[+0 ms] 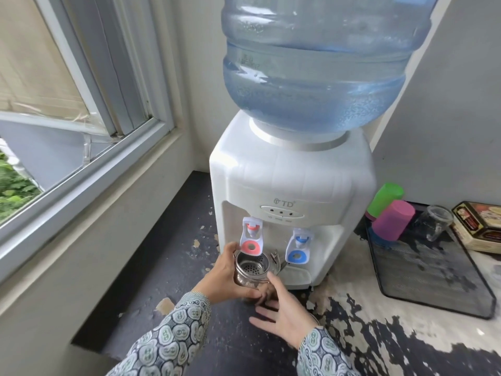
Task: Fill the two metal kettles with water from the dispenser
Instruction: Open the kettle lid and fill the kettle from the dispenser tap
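Left hand (225, 275) is wrapped around the kettle (250, 270) under the red tap (250, 240), right hand (282, 305) loose beside it holding nothing, so I'd center the opening before pressing.

Green cup (386, 198), pink cup (393, 219) and glass (436, 222) on dark tray (439, 289)

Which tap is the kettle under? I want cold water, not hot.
The red tap, on the dispenser's window side; the kettle gripped by the left hand sits below it. The blue tap has nothing directly beneath.
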### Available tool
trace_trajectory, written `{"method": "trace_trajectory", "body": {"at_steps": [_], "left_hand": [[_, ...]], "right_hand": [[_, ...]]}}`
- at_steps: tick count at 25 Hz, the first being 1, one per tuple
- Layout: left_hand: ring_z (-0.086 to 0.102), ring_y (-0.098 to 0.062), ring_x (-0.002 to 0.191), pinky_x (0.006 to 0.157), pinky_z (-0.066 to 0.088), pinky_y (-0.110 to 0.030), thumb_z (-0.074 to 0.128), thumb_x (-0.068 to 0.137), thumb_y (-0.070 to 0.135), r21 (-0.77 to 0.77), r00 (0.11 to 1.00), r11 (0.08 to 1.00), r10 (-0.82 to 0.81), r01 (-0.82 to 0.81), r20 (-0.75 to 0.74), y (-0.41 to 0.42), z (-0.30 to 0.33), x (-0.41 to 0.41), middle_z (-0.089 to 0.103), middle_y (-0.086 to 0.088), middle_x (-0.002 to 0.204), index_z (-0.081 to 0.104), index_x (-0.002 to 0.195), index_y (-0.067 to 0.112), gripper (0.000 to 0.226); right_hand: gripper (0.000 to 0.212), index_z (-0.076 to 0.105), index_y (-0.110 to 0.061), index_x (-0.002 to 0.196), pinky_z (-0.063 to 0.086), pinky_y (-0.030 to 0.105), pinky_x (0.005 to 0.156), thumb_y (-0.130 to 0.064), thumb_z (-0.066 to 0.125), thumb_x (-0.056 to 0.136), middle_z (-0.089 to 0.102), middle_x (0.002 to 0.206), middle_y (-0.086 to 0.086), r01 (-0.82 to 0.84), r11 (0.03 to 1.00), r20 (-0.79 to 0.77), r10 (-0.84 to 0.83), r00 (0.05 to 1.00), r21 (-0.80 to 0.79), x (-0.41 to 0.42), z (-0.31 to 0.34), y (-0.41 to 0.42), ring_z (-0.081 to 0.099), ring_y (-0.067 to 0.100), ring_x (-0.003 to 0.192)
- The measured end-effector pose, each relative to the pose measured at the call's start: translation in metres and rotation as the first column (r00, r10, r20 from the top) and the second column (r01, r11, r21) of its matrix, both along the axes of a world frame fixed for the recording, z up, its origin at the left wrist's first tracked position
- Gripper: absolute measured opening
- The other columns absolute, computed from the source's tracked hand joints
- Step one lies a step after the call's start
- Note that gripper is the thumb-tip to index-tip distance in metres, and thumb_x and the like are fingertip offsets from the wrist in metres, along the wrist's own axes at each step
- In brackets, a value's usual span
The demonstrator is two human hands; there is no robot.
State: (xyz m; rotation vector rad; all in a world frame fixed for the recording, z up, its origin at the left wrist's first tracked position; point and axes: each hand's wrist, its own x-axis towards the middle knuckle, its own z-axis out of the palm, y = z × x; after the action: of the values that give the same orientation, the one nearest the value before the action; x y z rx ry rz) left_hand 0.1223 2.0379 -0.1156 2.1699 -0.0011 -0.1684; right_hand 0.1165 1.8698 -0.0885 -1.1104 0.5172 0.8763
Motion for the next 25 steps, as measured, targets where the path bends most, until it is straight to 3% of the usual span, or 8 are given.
{"method": "trace_trajectory", "body": {"at_steps": [3,7,9,11,13,16,22,25], "left_hand": [[0.038,-0.012,0.124,0.106,0.033,-0.024,0.086,0.058,0.035,-0.017,1.000,1.000,-0.024,0.024,-0.015,0.004,0.001,0.006,0.031,0.000,0.131,0.010,0.115,0.029,0.095],[0.044,-0.009,0.122,0.102,0.038,-0.017,0.086,0.059,0.030,-0.088,0.996,0.996,-0.025,0.017,-0.081,0.010,0.002,0.010,0.036,0.004,0.129,0.013,0.111,0.026,0.090],[0.043,-0.005,0.120,0.094,0.037,-0.005,0.086,0.056,0.033,-0.109,0.995,0.994,-0.024,0.013,-0.094,0.010,0.005,0.011,0.035,0.009,0.127,0.011,0.112,0.026,0.094],[0.042,0.003,0.115,0.088,0.033,0.004,0.086,0.056,0.032,-0.102,0.996,0.995,-0.016,0.006,-0.091,0.011,0.007,0.011,0.035,0.015,0.124,0.009,0.117,0.025,0.099],[0.042,0.009,0.115,0.097,0.035,-0.003,0.088,0.053,0.033,-0.077,0.997,0.997,-0.018,0.012,-0.078,0.013,0.007,0.011,0.040,0.017,0.126,0.016,0.125,0.023,0.103],[0.049,-0.001,0.117,0.105,0.038,-0.022,0.089,0.046,0.042,0.013,0.997,0.999,-0.029,0.030,-0.065,0.015,0.009,0.014,0.051,0.010,0.128,0.029,0.130,0.022,0.105],[0.055,-0.003,0.113,0.102,0.043,-0.024,0.089,0.041,0.046,0.076,0.997,0.997,-0.022,0.027,-0.072,0.020,0.012,0.020,0.058,0.010,0.123,0.035,0.131,0.024,0.108],[0.054,0.004,0.109,0.095,0.039,-0.007,0.090,0.042,0.045,0.077,0.998,0.997,-0.019,0.023,-0.054,0.021,0.011,0.020,0.059,0.017,0.118,0.038,0.129,0.030,0.102]], "right_hand": [[0.033,0.040,-0.014,0.108,0.052,0.038,0.081,-0.034,0.056,0.088,0.042,0.116,0.007,0.008,0.951,0.308,0.092,0.947,-0.308,0.003,-0.005,-0.003,0.049,0.023,0.104],[0.008,0.046,-0.014,0.091,0.041,0.028,0.075,-0.010,0.053,0.089,0.052,0.092,0.004,0.203,0.848,0.772,0.313,0.553,-0.489,0.017,0.001,0.010,0.049,0.019,0.084],[0.016,0.047,-0.017,0.103,0.041,0.031,0.086,-0.009,0.051,0.089,0.053,0.104,0.002,0.244,0.780,0.794,0.465,0.392,-0.577,0.026,-0.001,0.013,0.048,0.020,0.097],[0.027,0.045,-0.013,0.119,0.040,0.034,0.094,-0.015,0.046,0.092,0.053,0.119,0.005,0.210,0.690,0.715,0.617,0.330,-0.692,0.036,-0.003,0.018,0.044,0.023,0.112],[0.027,0.041,-0.013,0.119,0.044,0.037,0.090,-0.024,0.042,0.094,0.056,0.119,0.007,0.115,0.607,0.604,0.717,0.349,-0.786,0.041,-0.003,0.026,0.050,0.025,0.111],[0.019,0.044,-0.016,0.101,0.053,0.041,0.079,-0.033,0.042,0.093,0.066,0.099,0.004,0.075,0.631,0.600,0.685,0.414,-0.772,0.047,-0.001,0.032,0.063,0.023,0.092],[0.023,0.051,-0.016,0.068,0.049,0.026,0.060,-0.022,0.052,0.090,0.060,0.063,-0.001,0.039,0.790,0.716,0.531,0.452,-0.611,0.048,0.014,0.028,0.059,0.008,0.060],[0.031,0.051,-0.012,0.062,0.037,0.015,0.051,-0.021,0.051,0.091,0.050,0.048,-0.004,-0.006,0.919,0.782,0.338,0.524,-0.393,0.042,0.033,0.029,0.046,0.000,0.042]]}}
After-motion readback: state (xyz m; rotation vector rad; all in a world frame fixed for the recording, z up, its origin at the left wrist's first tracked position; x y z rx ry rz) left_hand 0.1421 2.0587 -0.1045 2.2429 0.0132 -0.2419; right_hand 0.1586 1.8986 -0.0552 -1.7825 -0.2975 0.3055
